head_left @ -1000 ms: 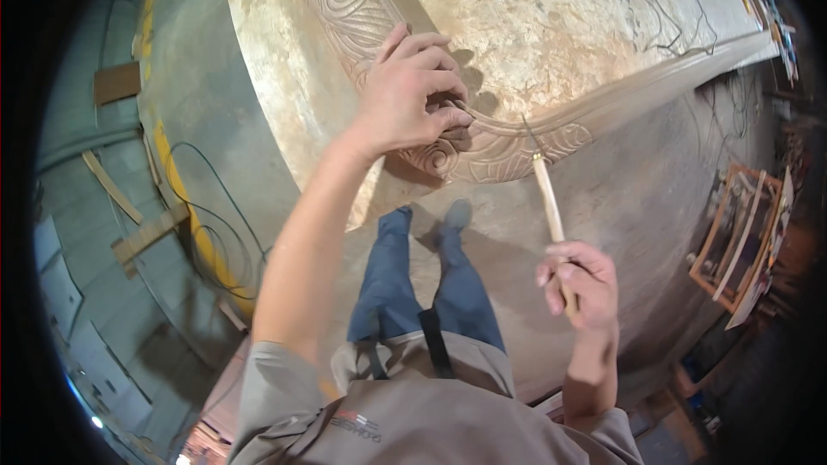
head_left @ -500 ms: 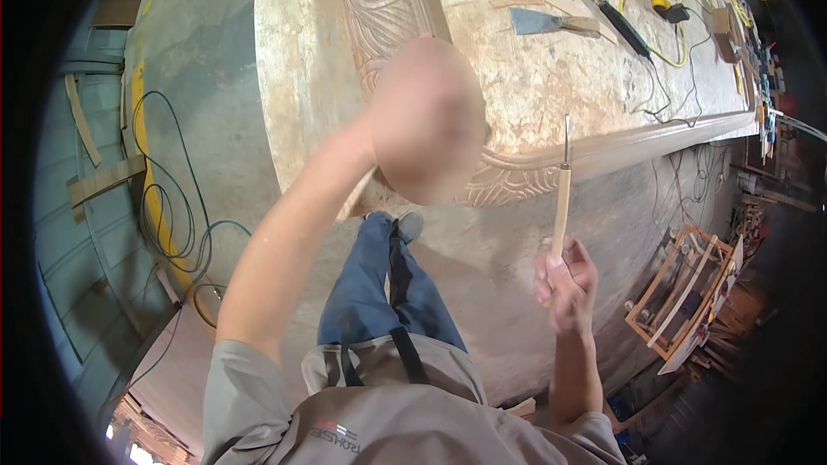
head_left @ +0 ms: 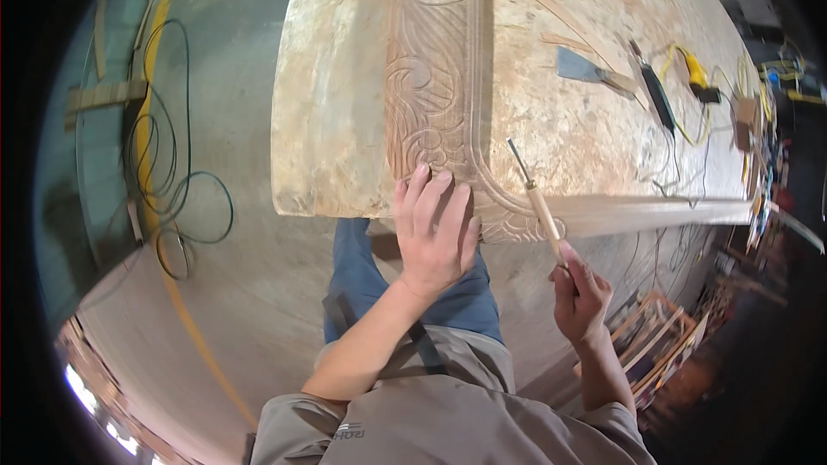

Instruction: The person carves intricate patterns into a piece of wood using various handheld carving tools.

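A carved wooden frame (head_left: 431, 69) with swirling relief lies on the worktable (head_left: 332, 120), its strip turning a corner near me and running off to the right. My left hand (head_left: 435, 232) rests on the carving at the near edge, fingers stretched and slightly apart, gripping nothing. In my right hand (head_left: 582, 297) is a carving chisel (head_left: 544, 215), held by its pale wooden handle. Its thin metal blade points away from me and a little left, beside the frame's inner corner. From this view I cannot tell whether the blade touches anything.
A putty knife (head_left: 594, 71), a black pen-shaped tool (head_left: 656, 99) with a cord and a yellow plug (head_left: 696, 73) lie on the table's right. Thin wood strips lie behind them. A hose (head_left: 188, 112) coils on the left floor; a wooden rack (head_left: 659, 336) stands lower right.
My left hand has come down and nearer to me, from above the carving onto its near edge. The chisel, upright before, now leans left. My view has shifted.
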### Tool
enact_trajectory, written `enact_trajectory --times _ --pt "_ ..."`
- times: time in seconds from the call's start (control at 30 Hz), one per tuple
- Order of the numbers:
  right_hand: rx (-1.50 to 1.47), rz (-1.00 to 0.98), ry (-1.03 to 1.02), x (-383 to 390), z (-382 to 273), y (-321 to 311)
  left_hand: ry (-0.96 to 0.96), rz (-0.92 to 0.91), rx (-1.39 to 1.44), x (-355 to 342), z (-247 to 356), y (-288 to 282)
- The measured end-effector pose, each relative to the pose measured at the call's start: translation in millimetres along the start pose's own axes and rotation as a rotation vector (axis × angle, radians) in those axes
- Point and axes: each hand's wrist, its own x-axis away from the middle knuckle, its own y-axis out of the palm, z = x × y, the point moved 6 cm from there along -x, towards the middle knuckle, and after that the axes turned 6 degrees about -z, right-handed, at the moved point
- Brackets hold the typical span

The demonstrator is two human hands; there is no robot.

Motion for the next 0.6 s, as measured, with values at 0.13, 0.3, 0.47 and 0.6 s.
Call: enact_trajectory --times 0.13,0.3,0.47,0.6 --pt "-0.063 -0.141 -0.113 -2.4 14.7 1.6 -0.103 0.250 0.011 7.8 13.1 24.6" --pt "-0.107 -0.144 -0.245 -8.2 25.9 3.3 -0.113 0.371 -0.026 10.7 18.9 29.7" --pt "-0.080 -0.139 -0.350 -10.6 30.8 1.1 -0.078 0.427 -0.059 14.1 19.6 35.9" --pt "-0.076 -0.136 -0.371 -5.0 25.1 -3.2 -0.070 0.466 -0.088 15.6 21.9 37.1"
